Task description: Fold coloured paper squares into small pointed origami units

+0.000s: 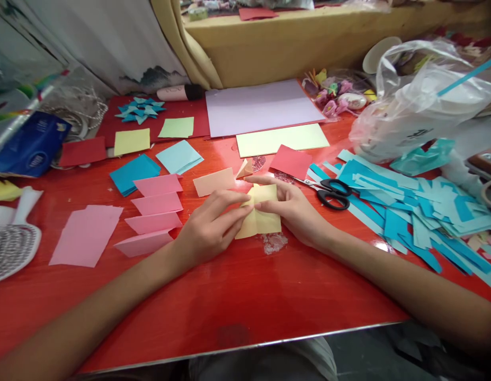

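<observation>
Between both hands is a small yellow sheet of paper (268,225), creased down its middle and held just above the red table. My left hand (213,222) pinches its left edge with the fingers pressed together. On the other side my right hand (295,209) grips the sheet, thumb in front and fingers behind. Just beyond the hands stand a folded peach paper (214,182) and a small folded tan paper piece (244,168). Four-sided pink folded papers (149,223) stand in a row left of my left hand. Black-handled scissors (333,193) lie right of my right hand.
Blue paper strips (420,206) are heaped at right, below a plastic bag (423,106) with a cup. Pink sheets (86,235), blue squares (134,173) and a hairbrush (15,243) lie left. A lilac sheet (261,108) and a blue folded-paper star (140,109) lie at back.
</observation>
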`<state>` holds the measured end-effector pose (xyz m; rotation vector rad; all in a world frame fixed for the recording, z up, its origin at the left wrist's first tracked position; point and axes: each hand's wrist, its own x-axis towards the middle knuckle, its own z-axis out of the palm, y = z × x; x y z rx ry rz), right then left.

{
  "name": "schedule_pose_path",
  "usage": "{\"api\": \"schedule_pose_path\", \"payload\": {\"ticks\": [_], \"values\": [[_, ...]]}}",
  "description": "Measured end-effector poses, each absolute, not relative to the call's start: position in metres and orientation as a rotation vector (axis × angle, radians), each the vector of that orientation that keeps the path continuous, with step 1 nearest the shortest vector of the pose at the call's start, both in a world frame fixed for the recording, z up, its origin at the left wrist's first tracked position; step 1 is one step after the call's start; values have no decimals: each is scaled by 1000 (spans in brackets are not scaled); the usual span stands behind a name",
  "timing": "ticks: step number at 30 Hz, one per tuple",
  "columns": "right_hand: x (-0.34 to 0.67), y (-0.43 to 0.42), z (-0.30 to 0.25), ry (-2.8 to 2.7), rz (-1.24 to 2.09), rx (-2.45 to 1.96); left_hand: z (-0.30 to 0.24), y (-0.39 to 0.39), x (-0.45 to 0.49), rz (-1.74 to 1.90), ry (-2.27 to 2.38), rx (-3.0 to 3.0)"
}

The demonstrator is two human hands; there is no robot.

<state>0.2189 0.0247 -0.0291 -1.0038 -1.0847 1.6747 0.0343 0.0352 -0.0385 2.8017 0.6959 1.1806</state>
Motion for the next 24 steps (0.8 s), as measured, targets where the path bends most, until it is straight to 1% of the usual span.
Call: {"api": "schedule_pose_path", "payload": {"ticks": [8, 12, 15, 24], "values": [[221, 24, -32, -1300, 1516, -1093, -34, 33, 35, 1107, 844, 2682], [220, 22, -30, -1432, 1488, -1117, -29, 29, 40, 991, 1064, 2384], [220, 20, -29, -1542, 1478, -1110, -28, 25, 43, 893, 1100, 2193], [221, 20, -31, -1753, 1325, -1162, -30, 23, 42, 906, 1146, 1839]]}}
